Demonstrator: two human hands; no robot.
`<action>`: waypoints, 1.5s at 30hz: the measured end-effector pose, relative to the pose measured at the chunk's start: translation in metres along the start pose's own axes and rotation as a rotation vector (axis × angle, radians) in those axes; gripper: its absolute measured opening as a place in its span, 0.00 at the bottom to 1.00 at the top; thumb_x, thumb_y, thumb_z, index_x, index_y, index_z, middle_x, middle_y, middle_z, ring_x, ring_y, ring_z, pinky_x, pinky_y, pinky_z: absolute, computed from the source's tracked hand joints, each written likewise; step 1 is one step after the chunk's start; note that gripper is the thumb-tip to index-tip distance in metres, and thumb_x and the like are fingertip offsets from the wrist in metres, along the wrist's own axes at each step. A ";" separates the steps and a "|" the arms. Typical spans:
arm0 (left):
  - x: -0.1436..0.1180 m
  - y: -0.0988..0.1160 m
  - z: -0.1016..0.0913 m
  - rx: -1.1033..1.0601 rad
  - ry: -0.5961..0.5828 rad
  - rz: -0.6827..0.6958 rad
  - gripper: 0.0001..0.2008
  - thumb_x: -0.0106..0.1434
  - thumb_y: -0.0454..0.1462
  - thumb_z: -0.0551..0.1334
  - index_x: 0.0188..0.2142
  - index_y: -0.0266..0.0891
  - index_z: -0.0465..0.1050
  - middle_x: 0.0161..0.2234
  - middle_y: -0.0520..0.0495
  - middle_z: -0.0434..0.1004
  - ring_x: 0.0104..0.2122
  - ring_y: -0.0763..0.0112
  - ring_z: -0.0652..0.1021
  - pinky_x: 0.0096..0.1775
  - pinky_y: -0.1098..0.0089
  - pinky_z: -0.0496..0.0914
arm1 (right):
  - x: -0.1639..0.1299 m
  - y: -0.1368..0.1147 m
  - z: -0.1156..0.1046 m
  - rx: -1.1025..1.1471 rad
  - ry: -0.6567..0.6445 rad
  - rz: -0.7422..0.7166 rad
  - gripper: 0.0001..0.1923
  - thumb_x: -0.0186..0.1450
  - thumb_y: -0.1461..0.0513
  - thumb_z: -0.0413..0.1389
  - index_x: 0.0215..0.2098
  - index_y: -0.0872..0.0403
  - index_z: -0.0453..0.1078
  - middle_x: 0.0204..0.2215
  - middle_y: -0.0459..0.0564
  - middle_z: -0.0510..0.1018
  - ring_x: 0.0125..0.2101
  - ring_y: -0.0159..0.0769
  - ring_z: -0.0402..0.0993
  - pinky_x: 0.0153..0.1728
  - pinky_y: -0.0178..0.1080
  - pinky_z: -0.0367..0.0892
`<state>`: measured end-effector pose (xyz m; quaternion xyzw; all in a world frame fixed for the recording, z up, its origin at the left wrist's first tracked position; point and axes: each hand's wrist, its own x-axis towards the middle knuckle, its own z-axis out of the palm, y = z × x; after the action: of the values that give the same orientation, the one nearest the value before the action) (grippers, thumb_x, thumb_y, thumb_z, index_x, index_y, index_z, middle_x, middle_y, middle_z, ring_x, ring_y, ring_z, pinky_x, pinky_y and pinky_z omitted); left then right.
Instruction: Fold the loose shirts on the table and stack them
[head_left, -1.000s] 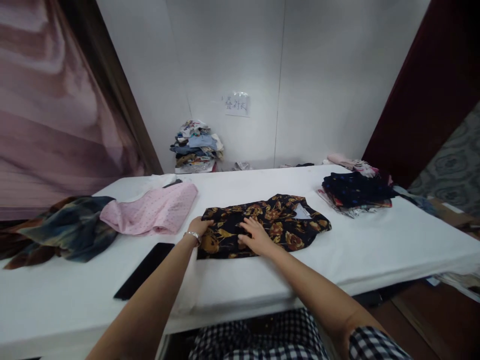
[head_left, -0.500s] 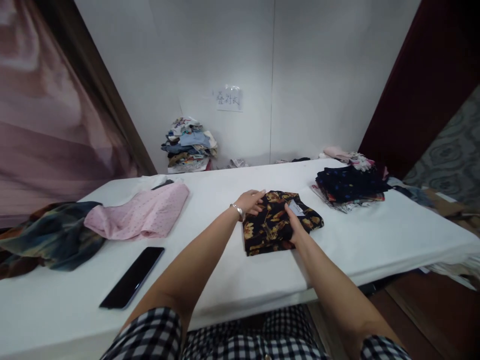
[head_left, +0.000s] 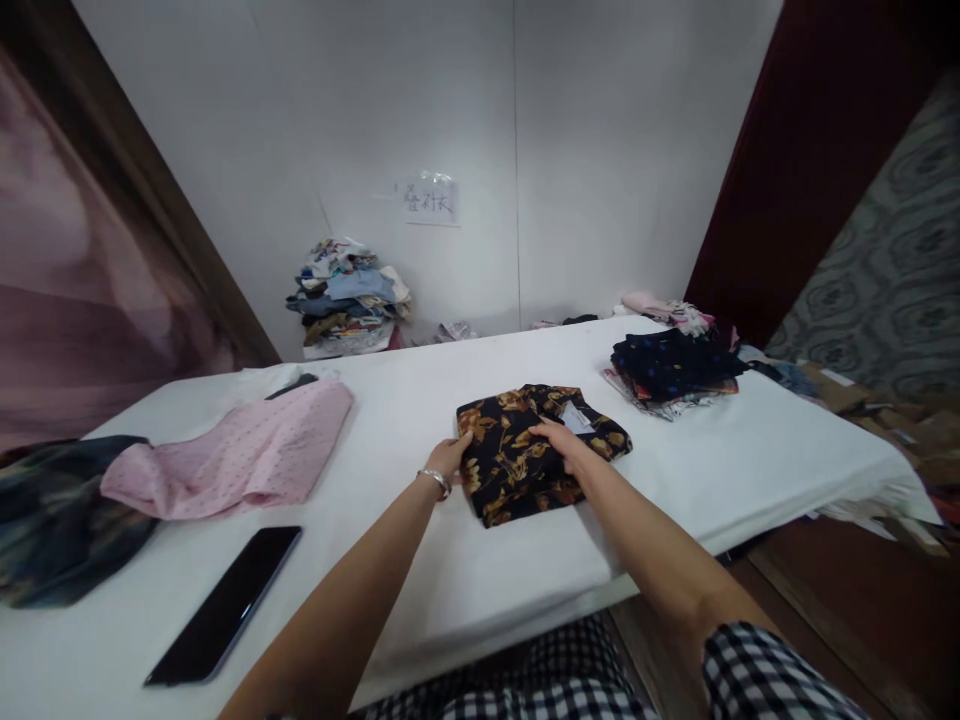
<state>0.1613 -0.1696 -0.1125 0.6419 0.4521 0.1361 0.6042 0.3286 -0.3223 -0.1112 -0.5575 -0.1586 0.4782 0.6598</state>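
Note:
A folded black shirt (head_left: 510,450) with a gold and brown flower print lies on the white table in front of me, a pale label at its collar. My left hand (head_left: 451,458), with a silver bracelet at the wrist, pinches the shirt's left edge, thumb on top and the other fingers hidden beneath. My right hand (head_left: 561,441) grips the shirt right of its middle, just below the collar. Its thumb side shows, while most of its fingers are out of sight.
A phone (head_left: 225,605) lies at the front left of the white table (head_left: 420,610), near a pink dotted garment (head_left: 262,450) and a dark crumpled one (head_left: 67,530). Folded dark clothes (head_left: 671,365) are stacked at right. Another clothes pile (head_left: 349,300) stands by the wall, below a paper sign (head_left: 431,200).
My left hand has moved from the shirt's upper left corner down to its left edge and closed on it. The shirt is turned slightly. The view has shifted right.

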 end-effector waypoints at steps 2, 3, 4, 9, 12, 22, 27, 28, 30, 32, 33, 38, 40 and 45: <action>0.005 -0.002 -0.001 -0.019 -0.013 0.023 0.28 0.53 0.55 0.63 0.43 0.33 0.71 0.42 0.36 0.79 0.37 0.60 0.80 0.33 0.67 0.75 | 0.000 0.003 0.003 0.005 -0.054 -0.040 0.20 0.56 0.64 0.58 0.48 0.48 0.68 0.36 0.45 0.81 0.36 0.37 0.78 0.44 0.43 0.71; 0.007 -0.003 -0.002 -0.026 -0.014 0.044 0.27 0.53 0.53 0.64 0.42 0.33 0.72 0.41 0.36 0.79 0.37 0.60 0.80 0.34 0.67 0.75 | -0.001 0.005 0.005 0.022 -0.090 -0.042 0.21 0.56 0.64 0.58 0.48 0.48 0.68 0.38 0.46 0.80 0.37 0.37 0.78 0.44 0.43 0.71; 0.010 -0.005 -0.002 -0.030 -0.010 0.066 0.25 0.52 0.51 0.66 0.41 0.34 0.73 0.41 0.37 0.80 0.37 0.61 0.80 0.35 0.67 0.75 | -0.001 0.006 0.008 0.038 -0.115 -0.041 0.22 0.55 0.65 0.58 0.49 0.48 0.68 0.38 0.46 0.80 0.37 0.37 0.78 0.43 0.43 0.71; 0.016 -0.014 -0.003 0.001 0.066 0.117 0.17 0.52 0.37 0.67 0.41 0.34 0.73 0.40 0.40 0.80 0.37 0.62 0.80 0.40 0.67 0.74 | 0.003 0.014 0.017 0.079 -0.039 -0.047 0.38 0.52 0.69 0.56 0.61 0.48 0.56 0.39 0.46 0.80 0.36 0.36 0.78 0.43 0.42 0.71; 0.013 -0.017 -0.007 0.043 0.101 0.117 0.16 0.52 0.35 0.66 0.42 0.33 0.72 0.41 0.39 0.80 0.38 0.61 0.80 0.40 0.66 0.73 | 0.005 0.020 0.019 0.007 -0.026 -0.040 0.42 0.51 0.70 0.55 0.63 0.48 0.52 0.44 0.48 0.78 0.39 0.37 0.77 0.46 0.44 0.70; 0.013 -0.012 -0.006 0.113 0.047 0.150 0.21 0.50 0.37 0.69 0.44 0.34 0.72 0.41 0.39 0.80 0.40 0.60 0.79 0.43 0.65 0.73 | -0.051 0.057 -0.019 -0.306 0.210 -0.366 0.31 0.54 0.58 0.59 0.57 0.49 0.64 0.53 0.53 0.70 0.47 0.43 0.71 0.46 0.47 0.68; 0.006 -0.009 0.015 -0.008 -0.050 0.237 0.17 0.53 0.39 0.67 0.42 0.36 0.73 0.41 0.42 0.80 0.40 0.62 0.79 0.43 0.65 0.74 | -0.083 0.074 -0.023 -0.270 0.328 -0.248 0.37 0.53 0.54 0.60 0.60 0.50 0.59 0.48 0.55 0.72 0.36 0.38 0.73 0.27 0.37 0.71; 0.005 -0.008 0.016 -0.003 -0.051 0.254 0.18 0.52 0.40 0.68 0.43 0.36 0.73 0.41 0.42 0.80 0.40 0.61 0.79 0.43 0.65 0.74 | -0.083 0.074 -0.020 -0.272 0.335 -0.238 0.37 0.53 0.54 0.60 0.60 0.50 0.58 0.47 0.54 0.73 0.34 0.37 0.73 0.24 0.36 0.69; 0.005 -0.008 0.015 0.002 -0.076 0.269 0.21 0.52 0.43 0.68 0.43 0.37 0.73 0.40 0.42 0.80 0.40 0.61 0.79 0.42 0.65 0.74 | -0.080 0.070 -0.014 -0.270 0.317 -0.232 0.37 0.53 0.55 0.60 0.60 0.51 0.59 0.42 0.53 0.74 0.28 0.34 0.72 0.19 0.33 0.65; 0.007 -0.007 0.009 0.035 -0.068 0.223 0.24 0.52 0.48 0.67 0.45 0.37 0.72 0.40 0.41 0.80 0.39 0.61 0.79 0.40 0.65 0.75 | -0.075 0.064 -0.011 -0.262 0.284 -0.244 0.35 0.51 0.56 0.60 0.57 0.53 0.63 0.34 0.49 0.75 0.23 0.32 0.69 0.17 0.33 0.63; 0.008 -0.007 0.004 0.073 -0.043 0.180 0.27 0.53 0.51 0.65 0.47 0.37 0.71 0.41 0.40 0.79 0.38 0.60 0.79 0.38 0.65 0.75 | -0.073 0.061 -0.011 -0.261 0.277 -0.258 0.33 0.51 0.57 0.60 0.55 0.54 0.65 0.30 0.47 0.74 0.22 0.31 0.68 0.17 0.34 0.63; 0.019 -0.003 -0.019 0.386 0.156 0.251 0.31 0.60 0.54 0.54 0.55 0.35 0.64 0.50 0.35 0.73 0.40 0.59 0.78 0.42 0.60 0.72 | -0.069 0.053 -0.023 -0.387 0.366 -0.349 0.26 0.55 0.57 0.56 0.52 0.52 0.70 0.22 0.45 0.73 0.20 0.32 0.65 0.21 0.36 0.65; 0.022 0.001 -0.019 0.524 0.220 0.478 0.29 0.63 0.51 0.52 0.55 0.34 0.64 0.55 0.34 0.68 0.50 0.57 0.74 0.51 0.58 0.67 | -0.070 0.055 -0.030 -0.462 0.368 -0.360 0.24 0.55 0.57 0.56 0.50 0.50 0.71 0.26 0.47 0.76 0.23 0.34 0.68 0.23 0.37 0.66; 0.033 0.003 0.003 0.908 0.006 0.869 0.25 0.64 0.48 0.52 0.58 0.42 0.62 0.63 0.43 0.58 0.63 0.58 0.55 0.62 0.54 0.48 | -0.080 0.062 -0.038 -0.471 0.384 -0.362 0.27 0.55 0.56 0.57 0.54 0.50 0.67 0.37 0.50 0.77 0.27 0.35 0.72 0.24 0.36 0.67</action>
<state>0.1826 -0.1467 -0.1227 0.9592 0.1644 0.1656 0.1594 0.2893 -0.4140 -0.1526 -0.7371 -0.2338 0.1900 0.6048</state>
